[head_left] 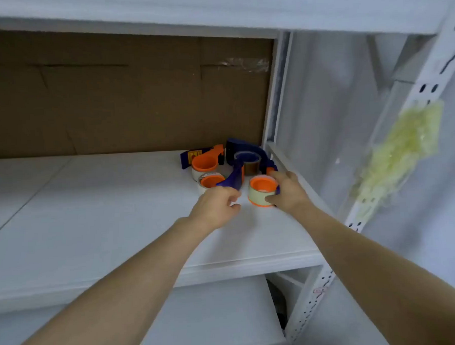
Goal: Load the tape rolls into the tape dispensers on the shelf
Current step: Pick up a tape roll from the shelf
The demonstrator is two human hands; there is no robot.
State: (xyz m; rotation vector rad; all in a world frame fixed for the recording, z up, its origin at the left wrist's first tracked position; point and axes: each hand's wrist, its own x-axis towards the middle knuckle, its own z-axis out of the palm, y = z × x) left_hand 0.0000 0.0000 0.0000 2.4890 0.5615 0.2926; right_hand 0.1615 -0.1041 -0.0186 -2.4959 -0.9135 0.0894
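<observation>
Task thing: front tape roll (260, 197), pale, is sitting on the shelf (91, 219) near its back right corner, w/ an orange hub (262, 183) filling its core.
R hand: right hand (288, 193) is clamping round that roll, thumb on the near side, fingers over the far side.
L hand: left hand (215, 207) is curling at the low end of a purple handle (232, 178); can't tell if it's actually gripping.
Hands: sitting close together, not touching.
Handling: prob. light and stiff, smooth outer wrap likely slippery; hub plastic looks rigid. Best taking hold across the roll's outer face, keeping off any sticky free end.
Holders: dispensers are clustering just behind.
Mid dispenser (211, 179): orange hub w/ a whitish roll round it.
Back-left dispenser (204, 161): orange hub, whitish roll under it.
Back-right dispenser (246, 155): purple body; brownish roll (251, 168) seems to be seated in it.
Load state: all four seem to be carrying a roll; seating too blurry to confirm.
Behind: cardboard sheet (112, 99) is backing the shelf.
</observation>
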